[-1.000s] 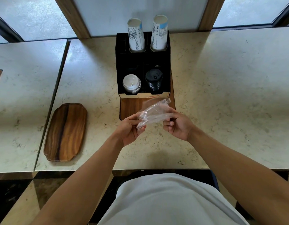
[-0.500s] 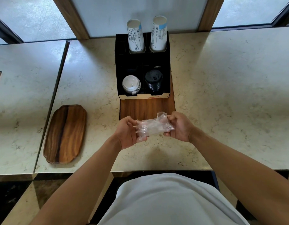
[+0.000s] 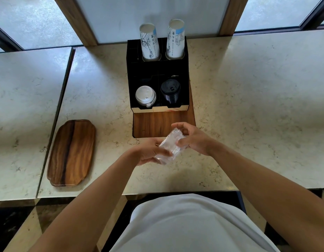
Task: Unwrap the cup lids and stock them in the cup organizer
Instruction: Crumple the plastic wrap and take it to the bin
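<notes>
A crumpled clear plastic wrapper (image 3: 170,146) is held between both hands above the table's near middle. My left hand (image 3: 148,154) grips its lower end with the thumb across it. My right hand (image 3: 193,138) pinches its upper end. The black cup organizer (image 3: 157,73) stands behind on a wooden board (image 3: 153,122). Its front slots hold a stack of white lids (image 3: 145,96) on the left and a stack of black lids (image 3: 170,90) on the right. Two stacks of paper cups (image 3: 149,42) (image 3: 175,39) stick out of its back holes.
An oval wooden tray (image 3: 72,151) lies on the marble table (image 3: 248,106) to the left of my hands. A second table (image 3: 21,106) adjoins on the left across a narrow gap. Windows run along the far edge.
The wrapper has been squeezed into a tighter bundle and turned from lying sideways to slanting. My hands have moved closer together, the left dropping lower, the right staying higher.
</notes>
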